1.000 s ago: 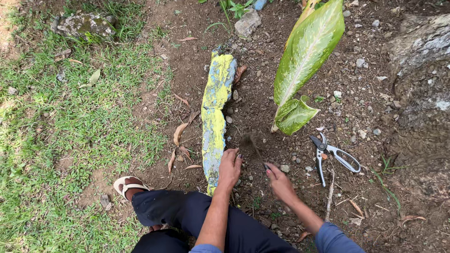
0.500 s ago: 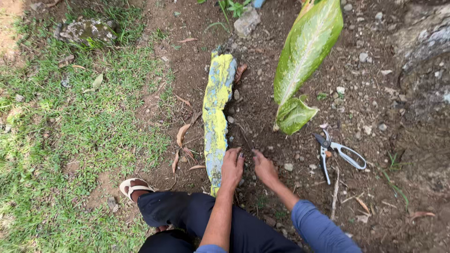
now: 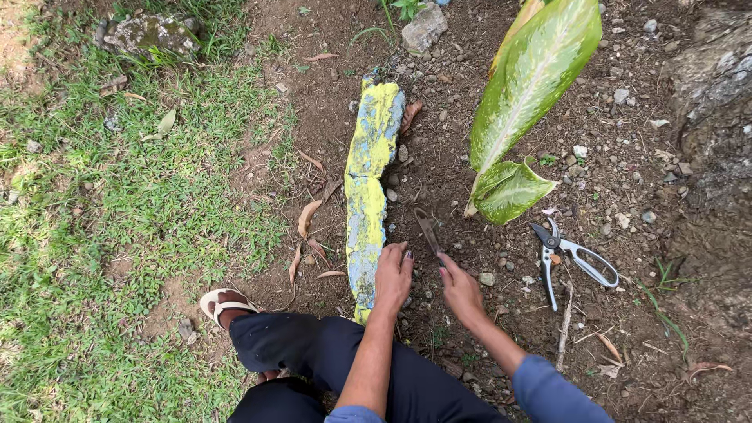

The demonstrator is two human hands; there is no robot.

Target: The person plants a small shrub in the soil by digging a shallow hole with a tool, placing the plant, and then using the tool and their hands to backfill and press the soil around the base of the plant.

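the person crouches over bare soil, both hands low between the knees. the left hand (image 3: 394, 276) rests palm down with fingers curled loosely, its fingertips touching the near end of a long painted stone (image 3: 368, 188), yellow and blue, that lies lengthwise along the edge of the dirt; it grips nothing. the right hand (image 3: 460, 288) is just beside it, fingers pinched on the near end of a thin dark blade (image 3: 428, 229) that points away into the soil. a big green and cream leaf (image 3: 533, 86) rises beyond the blade, with a smaller folded leaf (image 3: 507, 190) at its base. garden shears (image 3: 570, 258) with pale handles lie on the dirt to the right, apart from both hands. grass (image 3: 117, 204) covers the ground on the left, and a sandalled foot (image 3: 223, 301) sits at its edge.
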